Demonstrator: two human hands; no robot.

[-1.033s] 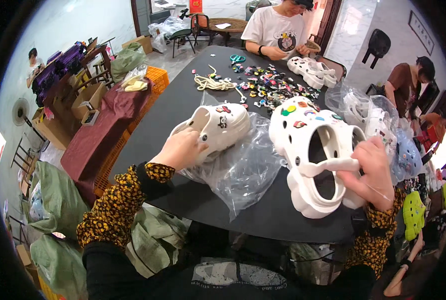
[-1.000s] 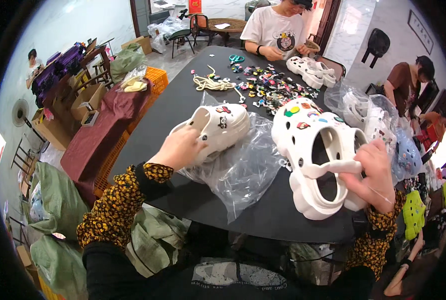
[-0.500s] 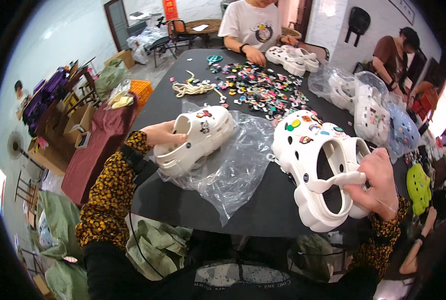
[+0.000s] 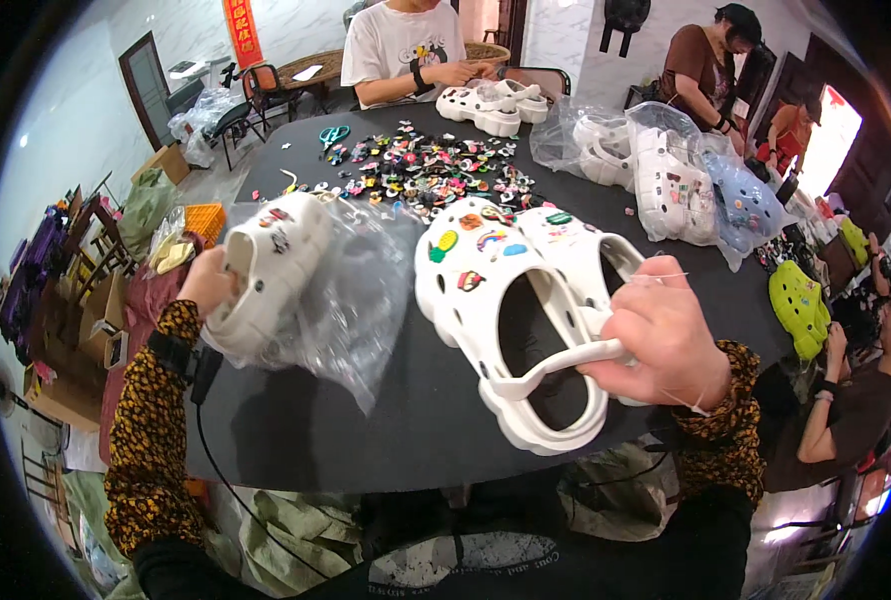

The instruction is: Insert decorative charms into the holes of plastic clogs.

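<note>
My right hand grips the heel straps of two white clogs held side by side, their toes dotted with coloured charms. The pair rests on the dark table in front of me. My left hand holds a bagged pair of white clogs by the heel end, at the table's left edge. A clear plastic bag drapes over and beneath that pair and spreads toward the middle.
A heap of small coloured charms and scissors lie farther back. Bagged white clogs pile at the right. Three other people sit around the table. Green clogs lie at the right; boxes and chairs stand at the left.
My left hand has drawn the bagged clogs leftward to the table's edge. My right hand still holds the decorated pair, now lower and nearer the middle. My view has tilted down.
</note>
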